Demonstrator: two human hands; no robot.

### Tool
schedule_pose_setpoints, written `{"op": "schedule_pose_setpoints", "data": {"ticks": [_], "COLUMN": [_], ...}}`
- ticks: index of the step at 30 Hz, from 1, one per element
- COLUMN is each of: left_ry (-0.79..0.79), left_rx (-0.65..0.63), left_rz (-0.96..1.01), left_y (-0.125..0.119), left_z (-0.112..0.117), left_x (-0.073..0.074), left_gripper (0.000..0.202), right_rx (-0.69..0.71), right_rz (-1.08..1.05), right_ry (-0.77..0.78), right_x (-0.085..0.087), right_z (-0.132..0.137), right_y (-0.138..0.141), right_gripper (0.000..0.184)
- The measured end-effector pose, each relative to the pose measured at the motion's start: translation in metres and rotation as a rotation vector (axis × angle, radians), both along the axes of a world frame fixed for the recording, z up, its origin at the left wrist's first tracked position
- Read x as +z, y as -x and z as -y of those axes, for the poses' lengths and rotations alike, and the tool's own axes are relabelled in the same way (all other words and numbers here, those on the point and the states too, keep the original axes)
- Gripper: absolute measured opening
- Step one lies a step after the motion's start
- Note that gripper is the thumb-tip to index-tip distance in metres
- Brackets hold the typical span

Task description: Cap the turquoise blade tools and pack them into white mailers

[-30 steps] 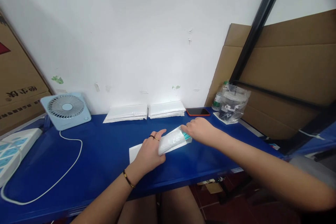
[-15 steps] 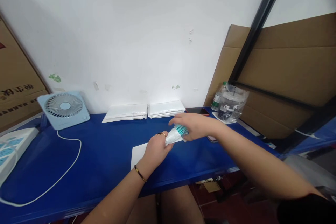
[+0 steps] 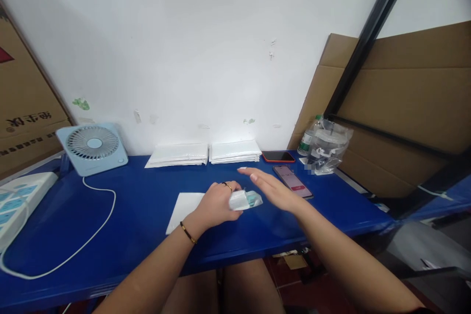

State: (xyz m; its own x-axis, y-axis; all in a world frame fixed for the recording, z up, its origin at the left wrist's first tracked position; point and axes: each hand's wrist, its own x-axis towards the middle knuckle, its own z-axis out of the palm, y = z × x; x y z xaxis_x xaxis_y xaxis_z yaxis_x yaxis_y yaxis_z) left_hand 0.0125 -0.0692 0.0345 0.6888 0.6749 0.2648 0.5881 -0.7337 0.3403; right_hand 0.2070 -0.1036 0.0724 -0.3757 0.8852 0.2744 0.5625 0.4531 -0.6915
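My left hand (image 3: 216, 202) is closed round one end of a white bubble mailer (image 3: 244, 199) with something teal showing at its open end. It holds it just above the blue table (image 3: 140, 216). My right hand (image 3: 270, 187) hovers flat beside the mailer's right end, fingers stretched out, holding nothing. A flat white sheet (image 3: 183, 209) lies on the table under my left wrist.
Two stacks of white mailers (image 3: 206, 153) lie against the wall. Two phones (image 3: 293, 178) (image 3: 278, 156), a clear bag with a bottle (image 3: 324, 144), a small desk fan (image 3: 93, 147) with its cable, a power strip (image 3: 18, 201) and cardboard boxes (image 3: 405, 98) surround the area.
My right hand has let go of the mailer and opened flat beside it. My left hand keeps the mailer, now scrunched shorter and lower. A second phone is now uncovered on the table.
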Motion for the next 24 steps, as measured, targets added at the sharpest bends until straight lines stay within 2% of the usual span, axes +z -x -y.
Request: {"op": "schedule_pose_setpoints", "data": {"ticks": [4,6,9,11,13,15,17,18,19,21,24], "left_ry": [0.028,0.032,-0.001,-0.031,-0.076,-0.179,-0.303,-0.348,-0.375,-0.365,-0.275], "left_rx": [-0.330,-0.385,-0.295,-0.217,-0.178,-0.156,-0.136,-0.122,-0.101,-0.043,0.079], "left_rz": [-0.205,-0.272,-0.254,-0.179,-0.106,-0.113,-0.153,-0.155,-0.139,-0.041,0.199], "left_y": [0.012,0.018,0.026,0.027,0.023,0.016,0.010,0.009,0.009,0.015,0.030], "left_z": [-0.014,-0.015,-0.003,0.015,0.035,0.052,0.063,0.065,0.065,0.064,0.060], "left_x": [0.009,0.013,0.016,0.012,0.001,-0.014,-0.029,-0.033,-0.035,-0.028,0.000], "left_gripper": [0.041,0.055,0.087,0.089,0.070,0.043,0.015,0.007,0.008,0.012,0.012], "right_rx": [-0.025,0.018,0.098,0.151,0.174,0.168,0.165,0.171,0.179,0.193,0.148], "right_rz": [0.033,0.093,0.154,0.207,0.285,0.362,0.417,0.432,0.438,0.407,0.246], "right_ry": [0.046,0.083,0.070,0.034,-0.030,-0.120,-0.206,-0.235,-0.256,-0.285,-0.354], "right_x": [-0.011,-0.018,-0.026,-0.033,-0.042,-0.053,-0.061,-0.063,-0.063,-0.055,-0.029], "right_z": [0.005,0.013,0.028,0.033,0.032,0.027,0.021,0.019,0.017,0.017,0.021], "right_y": [-0.024,-0.027,-0.026,-0.025,-0.025,-0.026,-0.027,-0.027,-0.027,-0.026,-0.022], "right_gripper": [0.034,0.029,0.032,0.038,0.044,0.045,0.037,0.030,0.024,0.017,0.013]}}
